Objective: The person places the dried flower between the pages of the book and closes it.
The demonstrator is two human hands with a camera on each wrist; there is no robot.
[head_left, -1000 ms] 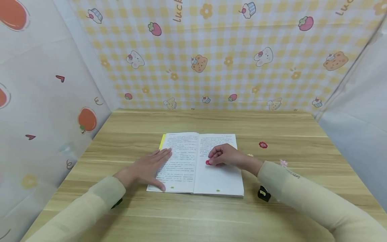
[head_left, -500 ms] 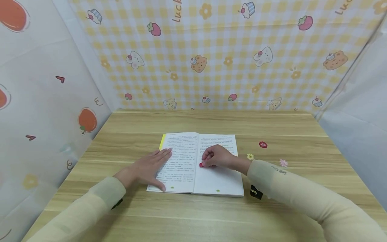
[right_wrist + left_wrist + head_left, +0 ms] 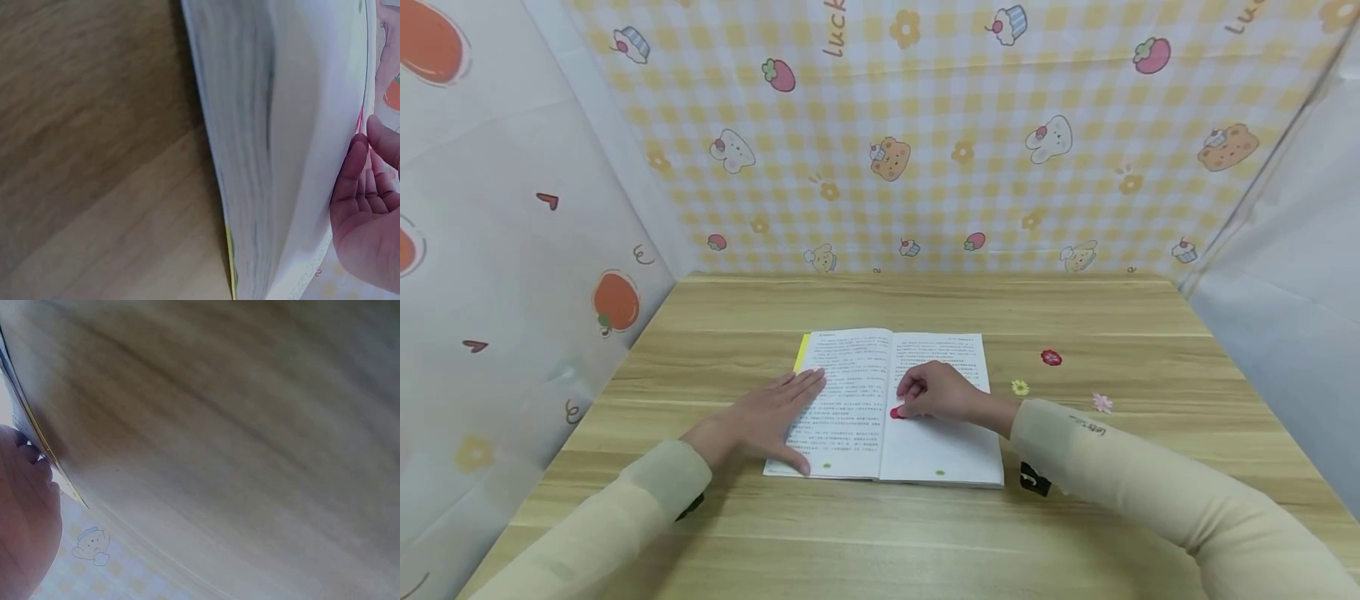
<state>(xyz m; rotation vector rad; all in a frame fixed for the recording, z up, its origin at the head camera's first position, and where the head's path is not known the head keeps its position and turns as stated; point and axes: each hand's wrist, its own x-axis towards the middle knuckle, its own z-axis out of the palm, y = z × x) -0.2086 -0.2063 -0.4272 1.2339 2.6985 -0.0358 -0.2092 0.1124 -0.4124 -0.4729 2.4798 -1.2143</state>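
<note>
An open book (image 3: pixel 940 450) with printed pages lies on the wooden table. My left hand (image 3: pixel 775 412) rests on its left page, fingers straight and thumb spread near the lower edge. Over the right page, close to the centre fold, my right hand (image 3: pixel 940 392) pinches a small red piece (image 3: pixel 897 412) between thumb and fingertips. Most of that piece is covered by the fingers. In the right wrist view the right hand (image 3: pixel 369 206) is beyond the thick page edges (image 3: pixel 240 144), with a sliver of red at the fingertips. The left wrist view catches part of the left hand (image 3: pixel 28 519) at the book's edge.
To the right of the book lie a red flower (image 3: pixel 1051 357), a yellow flower (image 3: pixel 1020 387) and a pink flower (image 3: pixel 1102 403), all small. Behind the wooden table (image 3: pixel 880 542) hangs a yellow checked cloth (image 3: pixel 820 108). A patterned white cloth (image 3: pixel 497 250) closes the left side.
My right hand has moved left and slightly nearer over the right page with the red piece, towards the fold. The yellow flower has come into fuller view. My left hand stays put.
</note>
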